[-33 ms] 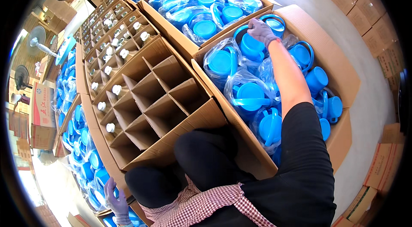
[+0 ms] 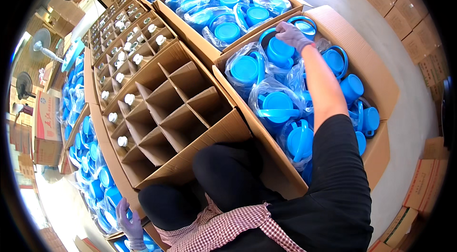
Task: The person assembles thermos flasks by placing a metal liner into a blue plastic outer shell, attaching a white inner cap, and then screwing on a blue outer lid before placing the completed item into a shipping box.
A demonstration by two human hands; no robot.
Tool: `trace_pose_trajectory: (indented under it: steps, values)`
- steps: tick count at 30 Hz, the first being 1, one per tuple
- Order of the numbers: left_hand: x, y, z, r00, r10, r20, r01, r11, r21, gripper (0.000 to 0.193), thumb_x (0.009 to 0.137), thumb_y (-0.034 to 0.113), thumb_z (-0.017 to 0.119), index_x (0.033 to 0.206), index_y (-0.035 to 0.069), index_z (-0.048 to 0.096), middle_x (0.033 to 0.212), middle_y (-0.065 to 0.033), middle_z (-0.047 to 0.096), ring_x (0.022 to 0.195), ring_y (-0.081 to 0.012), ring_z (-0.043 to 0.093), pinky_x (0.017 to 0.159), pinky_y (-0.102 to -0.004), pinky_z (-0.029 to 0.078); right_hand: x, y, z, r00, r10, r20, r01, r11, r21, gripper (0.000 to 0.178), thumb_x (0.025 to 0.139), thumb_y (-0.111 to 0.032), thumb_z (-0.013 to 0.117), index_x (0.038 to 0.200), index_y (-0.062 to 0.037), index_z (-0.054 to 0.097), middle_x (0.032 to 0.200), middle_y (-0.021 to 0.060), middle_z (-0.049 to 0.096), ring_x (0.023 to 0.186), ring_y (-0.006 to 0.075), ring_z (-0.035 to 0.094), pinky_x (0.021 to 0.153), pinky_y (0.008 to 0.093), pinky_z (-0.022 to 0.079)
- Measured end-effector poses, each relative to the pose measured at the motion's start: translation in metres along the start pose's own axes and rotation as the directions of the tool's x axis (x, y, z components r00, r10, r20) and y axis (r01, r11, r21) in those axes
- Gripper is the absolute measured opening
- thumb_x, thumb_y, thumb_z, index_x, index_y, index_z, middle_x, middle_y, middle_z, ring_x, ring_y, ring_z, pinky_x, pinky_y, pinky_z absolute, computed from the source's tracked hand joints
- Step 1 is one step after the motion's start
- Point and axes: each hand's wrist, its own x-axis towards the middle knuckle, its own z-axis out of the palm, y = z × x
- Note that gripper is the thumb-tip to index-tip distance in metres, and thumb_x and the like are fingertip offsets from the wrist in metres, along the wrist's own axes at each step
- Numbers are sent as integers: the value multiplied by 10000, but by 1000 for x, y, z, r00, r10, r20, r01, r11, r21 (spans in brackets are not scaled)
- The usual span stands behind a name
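My right hand (image 2: 291, 37), in a thin purple-grey glove, reaches to the far part of the open carton (image 2: 266, 149) at the right. Its fingers are closed around the raised loop handle of a blue plastic jug (image 2: 280, 52). More blue lidded jugs (image 2: 245, 69) crowd that carton, several in clear plastic bags. My left hand (image 2: 130, 223), gloved alike, hangs at the lower left with its fingers apart and holds nothing. It is beside a box of bagged blue jugs (image 2: 105, 177).
In front of my knees stands a divided carton (image 2: 190, 154) with cardboard cells. White-capped necks (image 2: 122, 141) stick up from its left cells. Further divided cartons and a carton of bagged blue jugs (image 2: 227, 32) lie beyond. Standing fans (image 2: 42, 42) and stacked boxes (image 2: 419, 23) flank the area.
My right hand and forearm have shifted very slightly, with the hand still on the same jug's handle. Nothing else has visibly moved.
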Motion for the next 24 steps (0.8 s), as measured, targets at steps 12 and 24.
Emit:
trace_pose_trajectory:
  steps: [12, 24]
  values:
    - [-9, 10, -2, 996, 72, -51, -76, 993, -87, 543, 856, 54, 627, 1391, -27, 589, 1291, -186, 614, 1110, -305, 637, 979, -406, 535, -233, -16, 6, 935, -44, 352, 190, 901, -389, 468, 807, -196, 662, 1263, -97, 693, 1239, 189, 719, 1134, 350, 697, 982, 445, 549]
    - [-54, 67, -5, 903, 407, -140, -429, 879, -208, 522, 826, 102, 711, 1327, -16, 625, 1292, -224, 643, 1202, -407, 628, 1052, -442, 509, -274, -258, -202, 874, -252, -415, 61, 905, -421, 274, 775, -195, 689, 1018, -88, 759, 1040, 159, 749, 968, 357, 714, 876, 435, 554]
